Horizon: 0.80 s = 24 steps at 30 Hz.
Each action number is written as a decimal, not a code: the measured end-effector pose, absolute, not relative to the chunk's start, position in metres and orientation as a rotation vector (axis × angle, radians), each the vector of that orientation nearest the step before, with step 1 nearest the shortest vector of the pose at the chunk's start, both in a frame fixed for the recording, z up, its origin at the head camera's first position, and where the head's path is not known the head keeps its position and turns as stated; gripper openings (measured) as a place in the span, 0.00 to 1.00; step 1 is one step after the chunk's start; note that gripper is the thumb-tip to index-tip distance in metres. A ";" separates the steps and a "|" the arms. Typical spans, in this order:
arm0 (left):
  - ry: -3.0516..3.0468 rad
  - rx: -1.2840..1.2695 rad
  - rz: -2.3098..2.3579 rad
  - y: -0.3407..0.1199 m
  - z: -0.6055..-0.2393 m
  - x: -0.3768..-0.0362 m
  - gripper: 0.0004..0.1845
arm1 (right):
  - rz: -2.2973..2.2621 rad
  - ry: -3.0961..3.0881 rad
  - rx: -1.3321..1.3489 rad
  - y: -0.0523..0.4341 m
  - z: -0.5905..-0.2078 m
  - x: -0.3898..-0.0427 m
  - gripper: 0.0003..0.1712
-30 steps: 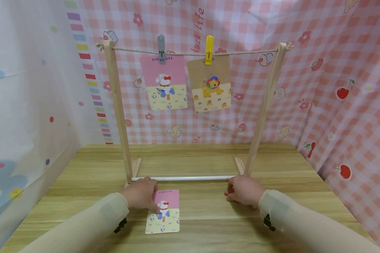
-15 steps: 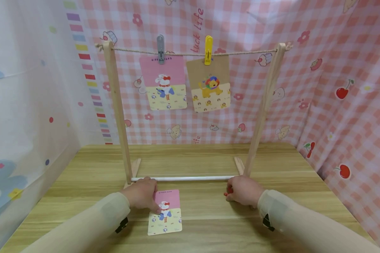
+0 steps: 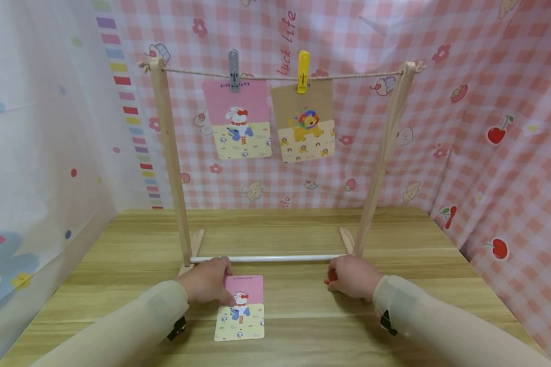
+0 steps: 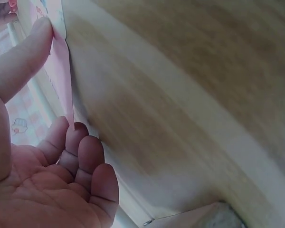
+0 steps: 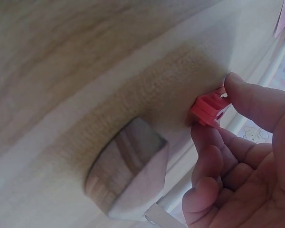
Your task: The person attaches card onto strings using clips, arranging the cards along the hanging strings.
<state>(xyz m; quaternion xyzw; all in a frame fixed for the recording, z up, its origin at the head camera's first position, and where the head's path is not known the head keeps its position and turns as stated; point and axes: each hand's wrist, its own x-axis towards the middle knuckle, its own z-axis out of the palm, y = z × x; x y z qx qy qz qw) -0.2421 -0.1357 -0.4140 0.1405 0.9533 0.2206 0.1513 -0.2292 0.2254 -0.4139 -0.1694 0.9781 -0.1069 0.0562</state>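
My left hand [image 3: 207, 281] holds a pink and yellow card [image 3: 241, 321] with a rabbit print, low over the table. In the left wrist view the thumb lies on the face of the card [image 4: 61, 71] and the fingertips meet its edge. Between thumb and forefinger of my right hand [image 3: 357, 278] is a red clothespin [image 5: 209, 110], mostly hidden by the fingers in the head view. Above, a grey clothespin [image 3: 233, 71] holds a matching rabbit card [image 3: 239, 137] on the string [image 3: 353, 76]. Beside it, a yellow clothespin [image 3: 303, 71] holds a brown lion card [image 3: 305, 142].
The string runs between two wooden posts [image 3: 170, 153] of a stand. A white rod [image 3: 280, 258] joins the posts near the wooden table [image 3: 275, 229], just beyond both hands. Pink checked cloth [image 3: 275, 188] hangs behind and at the right; a white printed cloth [image 3: 73, 127] hangs at the left.
The card under my left hand has shifted slightly to the right, and the left fingers have moved a little with it. My right hand stays in place with the red clothespin.
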 end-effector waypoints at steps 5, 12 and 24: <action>2.750 0.429 0.618 -0.135 -0.417 -0.243 0.30 | -0.316 2.966 -0.522 0.225 -0.414 -0.230 0.11; 2.730 0.392 0.653 -0.133 -0.416 -0.242 0.23 | -0.318 2.967 -0.518 0.224 -0.415 -0.231 0.11; 2.728 0.352 0.734 -0.132 -0.419 -0.247 0.25 | -0.342 2.957 -0.523 0.223 -0.414 -0.230 0.11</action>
